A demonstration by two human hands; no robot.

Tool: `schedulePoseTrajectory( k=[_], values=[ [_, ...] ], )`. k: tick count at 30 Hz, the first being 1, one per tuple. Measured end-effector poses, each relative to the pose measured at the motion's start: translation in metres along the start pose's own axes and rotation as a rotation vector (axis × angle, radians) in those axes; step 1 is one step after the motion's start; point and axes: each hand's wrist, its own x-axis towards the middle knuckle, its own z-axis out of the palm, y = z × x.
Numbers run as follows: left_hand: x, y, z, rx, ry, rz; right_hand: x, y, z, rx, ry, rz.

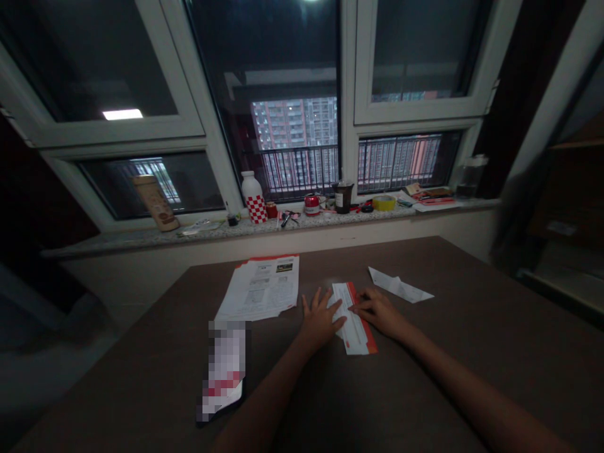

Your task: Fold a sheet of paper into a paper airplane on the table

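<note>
A folded sheet of paper (357,333), white with printed text and an orange-red strip along its right side, lies on the dark table in front of me. My left hand (321,321) rests flat with fingers spread, thumb and index finger on the sheet's left part. From the right, my right hand (380,313) has its fingers drawn together at the sheet's orange edge, gripping or pressing the paper there. A small folded paper boat (400,287) lies just beyond my right hand.
A stack of printed sheets (264,292) lies at the table's back left. Nearer me is a phone (224,371) with a blurred screen. Along the windowsill stand a checkered bottle (255,198), a tan tumbler (155,204), a dark cup (343,198) and yellow tape (384,202).
</note>
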Motion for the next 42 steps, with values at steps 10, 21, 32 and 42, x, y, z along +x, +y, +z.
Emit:
schedulePoseTrajectory(
  k=[10,21,32,42],
  values=[
    [-0.001,-0.001,-0.004,-0.050,0.006,0.026,0.003,0.000,0.006,-0.059,0.032,0.053],
    [-0.001,-0.002,-0.003,-0.151,0.075,0.049,-0.007,-0.003,0.001,0.113,0.003,-0.045],
    [0.002,-0.005,-0.003,-0.051,-0.007,-0.010,0.001,-0.007,-0.002,0.018,0.002,0.013],
    [0.002,-0.005,-0.005,-0.060,-0.002,0.005,0.006,-0.001,0.008,-0.046,0.058,0.068]
  ],
)
